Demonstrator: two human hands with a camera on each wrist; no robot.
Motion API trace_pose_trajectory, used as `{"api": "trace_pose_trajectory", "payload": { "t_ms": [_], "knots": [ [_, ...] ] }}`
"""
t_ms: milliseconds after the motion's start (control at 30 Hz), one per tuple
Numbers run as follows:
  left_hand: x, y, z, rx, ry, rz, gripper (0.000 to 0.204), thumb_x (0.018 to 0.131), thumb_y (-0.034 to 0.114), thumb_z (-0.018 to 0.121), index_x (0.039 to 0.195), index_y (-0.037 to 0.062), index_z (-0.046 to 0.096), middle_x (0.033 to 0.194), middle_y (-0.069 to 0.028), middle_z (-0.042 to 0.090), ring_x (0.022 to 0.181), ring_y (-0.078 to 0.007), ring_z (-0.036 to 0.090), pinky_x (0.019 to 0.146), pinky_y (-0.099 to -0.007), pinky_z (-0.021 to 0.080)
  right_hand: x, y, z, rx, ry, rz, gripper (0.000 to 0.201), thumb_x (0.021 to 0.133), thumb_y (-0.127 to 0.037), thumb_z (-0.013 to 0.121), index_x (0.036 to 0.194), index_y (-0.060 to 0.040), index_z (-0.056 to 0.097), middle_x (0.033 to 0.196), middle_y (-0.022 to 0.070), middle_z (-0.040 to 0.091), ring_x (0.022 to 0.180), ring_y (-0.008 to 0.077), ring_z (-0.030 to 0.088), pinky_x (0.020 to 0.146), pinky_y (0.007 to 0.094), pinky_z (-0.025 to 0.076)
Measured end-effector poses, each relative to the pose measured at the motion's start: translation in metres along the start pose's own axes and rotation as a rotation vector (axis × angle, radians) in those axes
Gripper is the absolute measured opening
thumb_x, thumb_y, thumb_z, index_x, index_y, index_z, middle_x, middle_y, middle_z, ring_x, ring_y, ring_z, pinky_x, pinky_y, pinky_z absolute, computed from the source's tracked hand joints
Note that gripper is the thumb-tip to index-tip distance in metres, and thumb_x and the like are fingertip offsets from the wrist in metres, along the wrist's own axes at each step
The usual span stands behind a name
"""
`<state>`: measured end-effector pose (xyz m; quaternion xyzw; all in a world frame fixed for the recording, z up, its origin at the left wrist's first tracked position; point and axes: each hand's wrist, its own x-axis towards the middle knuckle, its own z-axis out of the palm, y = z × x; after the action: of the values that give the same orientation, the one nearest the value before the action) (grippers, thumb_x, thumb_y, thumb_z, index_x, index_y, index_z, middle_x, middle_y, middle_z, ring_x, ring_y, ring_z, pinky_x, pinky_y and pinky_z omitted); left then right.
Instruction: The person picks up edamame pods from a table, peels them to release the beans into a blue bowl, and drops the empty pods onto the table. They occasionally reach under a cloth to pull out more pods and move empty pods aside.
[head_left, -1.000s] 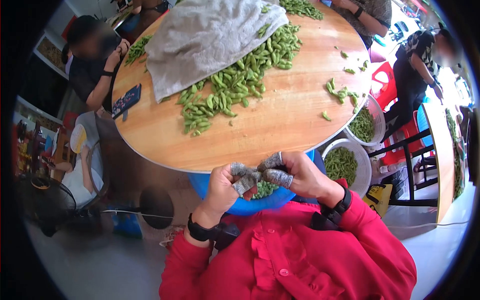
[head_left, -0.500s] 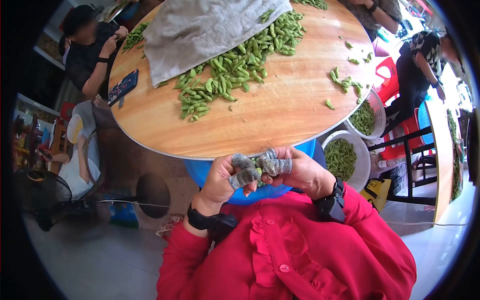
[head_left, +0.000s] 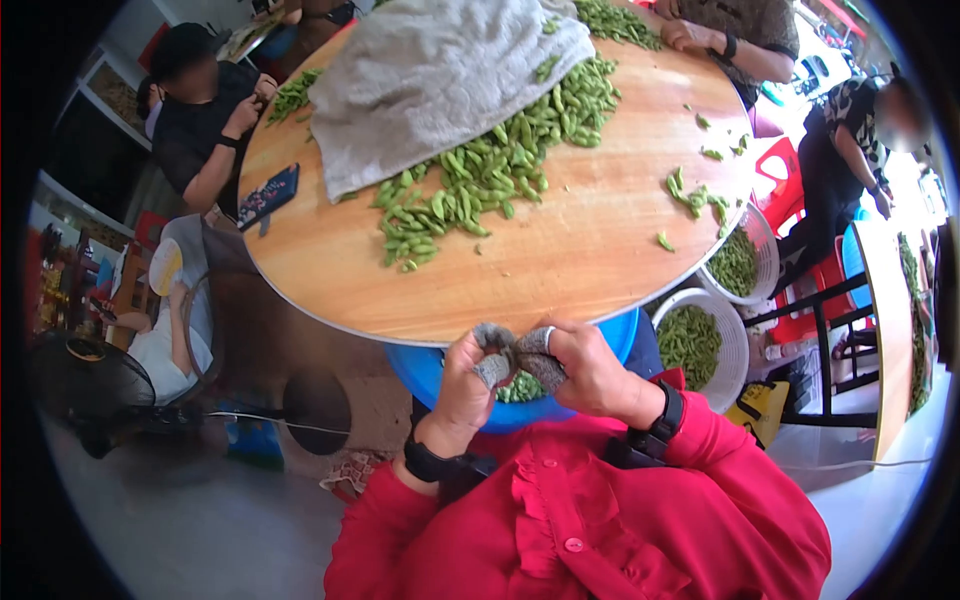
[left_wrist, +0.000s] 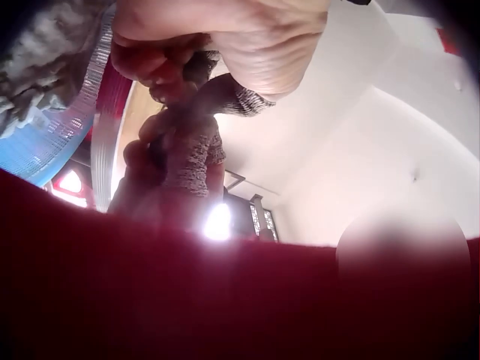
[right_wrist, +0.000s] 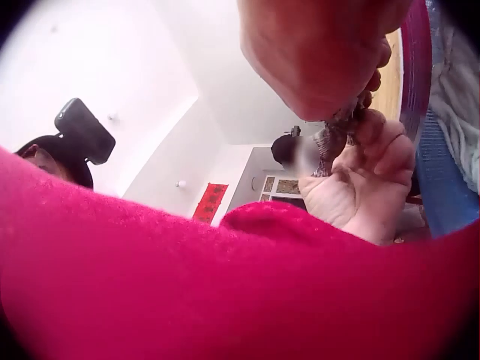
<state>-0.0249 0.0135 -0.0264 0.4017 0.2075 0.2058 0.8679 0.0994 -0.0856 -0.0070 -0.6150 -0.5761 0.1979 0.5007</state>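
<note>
Both hands meet over a blue basin at the table's near edge, their thumbs and index fingers in grey knitted covers. The left hand and the right hand pinch a small pod between touching fingertips, which hide nearly all of it. Green beans lie in the basin just below. In the left wrist view the left hand bends over the joined fingertips; in the right wrist view the right hand hangs above the left palm.
On the round wooden table lie a pile of green pods, a grey cloth and a dark phone-like object. Two white baskets of pods stand at the right. Several people are around.
The joined hands have stayed over the basin. Half a second ago a bit of green showed at the left fingertips; now the covered fingers hide it. The head view has shifted slightly.
</note>
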Motion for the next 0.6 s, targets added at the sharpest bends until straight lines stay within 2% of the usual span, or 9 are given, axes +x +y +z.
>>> {"api": "trace_pose_trajectory", "payload": {
  "t_ms": [67,133,200,233,333,367,467,533,600],
  "knots": [
    [0.0,-0.002,0.0,0.026,0.042,-0.02,0.015,0.071,-0.002,0.05,0.085,0.0046,0.051,0.07,0.0011,0.05,0.057,-0.0048,0.045,0.05,-0.0161,0.035,0.001,-0.001,0.002,0.079,0.002,0.047,0.011,0.064,-0.002,0.059,0.073,-0.0001,0.053,0.074,0.0159,0.053,0.068,0.0365,0.052,0.058,0.0388,0.043],
    [0.002,-0.009,-0.009,0.028,0.0,-0.006,0.02,0.069,0.009,0.058,0.087,0.0062,0.051,0.075,-0.001,0.055,0.062,-0.0078,0.05,0.053,-0.0173,0.039,0.002,-0.003,0.0,0.125,-0.019,0.116,0.01,0.068,-0.003,0.059,0.077,0.0005,0.056,0.072,0.0159,0.055,0.066,0.0315,0.055,0.058,0.0348,0.043],
    [0.002,-0.015,-0.011,0.041,0.0,0.027,0.018,0.07,0.005,0.056,0.087,0.0055,0.05,0.074,-0.0009,0.055,0.061,-0.0072,0.049,0.054,-0.0168,0.039,0.002,-0.01,-0.003,0.214,-0.037,0.225,0.01,0.07,-0.003,0.058,0.08,0.0004,0.057,0.071,0.0159,0.056,0.065,0.028,0.056,0.058,0.0325,0.043],
    [0.002,-0.016,-0.011,0.046,0.001,0.042,0.017,0.07,0.003,0.055,0.086,0.0052,0.05,0.073,-0.0009,0.054,0.061,-0.0069,0.049,0.054,-0.0166,0.039,0.001,-0.008,-0.003,0.217,-0.059,0.249,0.011,0.074,-0.003,0.056,0.084,0.0004,0.058,0.069,0.0117,0.058,0.064,0.0181,0.054,0.057,0.0292,0.043],
    [0.002,-0.011,-0.006,0.272,0.001,0.124,0.015,0.071,-0.004,0.051,0.084,0.0028,0.05,0.072,-0.0011,0.054,0.062,-0.007,0.05,0.055,-0.018,0.041,0.0,0.001,-0.006,0.31,-0.095,0.273,0.01,0.075,-0.002,0.055,0.084,0.0008,0.058,0.069,0.0068,0.057,0.065,0.0119,0.051,0.057,0.0279,0.042],
    [0.001,-0.009,-0.005,0.374,-0.042,0.169,0.018,0.072,-0.005,0.05,0.09,-0.0002,0.052,0.077,-0.0042,0.058,0.065,-0.008,0.053,0.058,-0.0202,0.043,0.0,0.0,-0.01,0.334,-0.037,0.226,0.009,0.077,-0.003,0.054,0.084,0.0013,0.058,0.069,0.0038,0.056,0.066,0.0086,0.047,0.058,0.0263,0.042],
    [-0.008,0.01,0.0,1.007,-0.205,0.217,0.027,0.072,-0.002,0.053,0.099,0.001,0.054,0.087,-0.0086,0.06,0.071,-0.0123,0.057,0.062,-0.0226,0.045,-0.004,0.009,-0.042,0.17,0.143,0.304,0.009,0.077,-0.004,0.054,0.084,0.0021,0.057,0.072,0.0086,0.059,0.066,0.0127,0.053,0.062,0.0265,0.044],
    [-0.01,0.021,0.007,1.294,-0.313,0.392,0.033,0.071,0.002,0.058,0.104,0.0061,0.055,0.091,-0.0103,0.06,0.074,-0.0172,0.059,0.065,-0.0244,0.046,-0.005,0.018,-0.071,-0.212,0.298,0.274,0.012,0.077,-0.003,0.055,0.087,0.0032,0.057,0.077,0.015,0.061,0.064,0.0176,0.056,0.061,0.0272,0.045],
    [-0.011,0.019,0.005,1.513,-0.38,0.601,0.032,0.07,0.003,0.06,0.102,0.0071,0.056,0.09,-0.0103,0.06,0.075,-0.019,0.059,0.065,-0.0254,0.046,-0.014,0.034,-0.097,-0.357,0.374,0.317,0.017,0.077,-0.003,0.055,0.093,0.0036,0.057,0.078,0.0197,0.06,0.065,0.0214,0.058,0.06,0.0278,0.045]
  ]
}}
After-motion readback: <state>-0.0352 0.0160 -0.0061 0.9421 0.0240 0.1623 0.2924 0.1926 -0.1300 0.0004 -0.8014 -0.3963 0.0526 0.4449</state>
